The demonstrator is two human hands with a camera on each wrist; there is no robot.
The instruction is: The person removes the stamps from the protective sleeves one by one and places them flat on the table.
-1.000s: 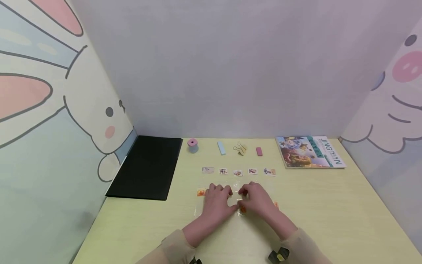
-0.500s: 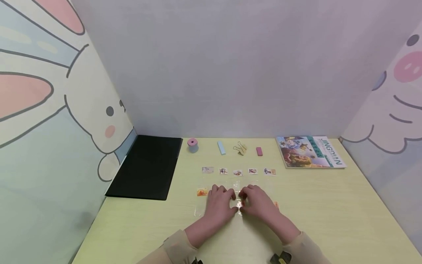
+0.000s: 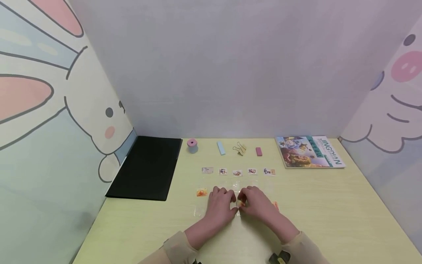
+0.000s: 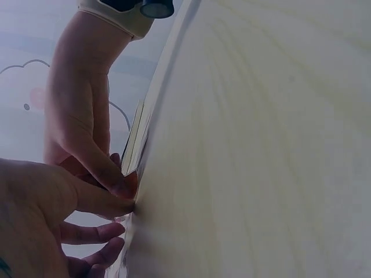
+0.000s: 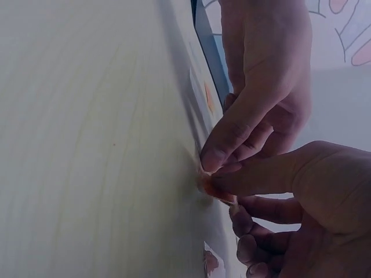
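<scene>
A clear plastic pocket sheet (image 3: 198, 211) lies flat in front of me, with an orange stamp (image 3: 202, 192) at its left. My left hand (image 3: 219, 205) holds the sheet near its middle, thumb at the near edge and fingers bent. Close beside it, my right hand (image 3: 257, 203) pinches another small orange stamp (image 5: 217, 188) between thumb and index finger, low over the sheet. In the right wrist view the left thumb (image 5: 217, 157) sits right at this stamp's end. A further orange-red stamp (image 3: 276, 205) shows partly past the right wrist.
Beyond the sheet runs a row of several small picture stamps (image 3: 237, 173). Farther back are a pink-and-blue spool (image 3: 192, 146), a light blue strip (image 3: 221, 148), a binder clip (image 3: 240, 149) and a pink eraser-like block (image 3: 259, 151). A black folder (image 3: 145, 168) lies left, a book (image 3: 310, 152) right.
My right hand has drawn slightly down toward the near edge, and the orange stamp in its fingers has turned and shows lighter. The left hand has shifted slightly right and nearer.
</scene>
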